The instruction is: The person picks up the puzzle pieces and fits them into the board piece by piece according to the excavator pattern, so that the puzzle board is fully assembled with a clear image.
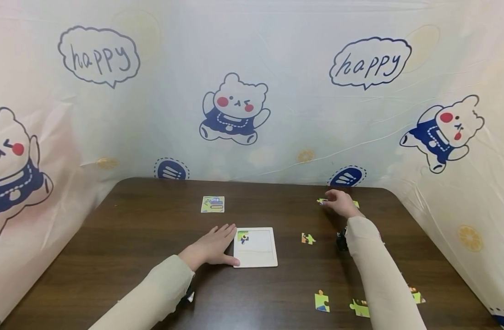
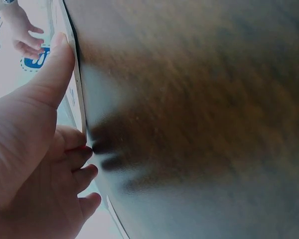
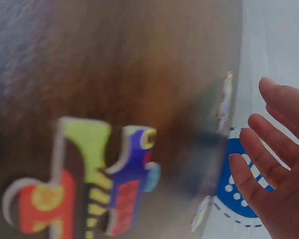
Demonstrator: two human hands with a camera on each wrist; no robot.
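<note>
My left hand (image 1: 212, 246) lies at the left edge of a white square puzzle tray (image 1: 256, 257), its thumb and fingers touching the rim. One puzzle piece (image 1: 243, 236) sits in the tray's upper left corner. At the far right of the table my right hand (image 1: 342, 204) hovers by a small puzzle piece (image 1: 320, 201), fingers loosely bent. In the right wrist view the right hand (image 3: 279, 154) shows nothing between its fingers and stands apart from the pieces. Another piece (image 1: 356, 204) lies just right of that hand, partly hidden by it.
A square picture card (image 1: 212, 204) lies behind the tray. Between tray and right arm is a puzzle piece (image 1: 308, 238). Nearer the front right lie a green piece (image 1: 321, 302), another piece (image 1: 361, 309) and one (image 1: 418, 295) partly behind the sleeve. A printed curtain (image 1: 297, 114) surrounds the table.
</note>
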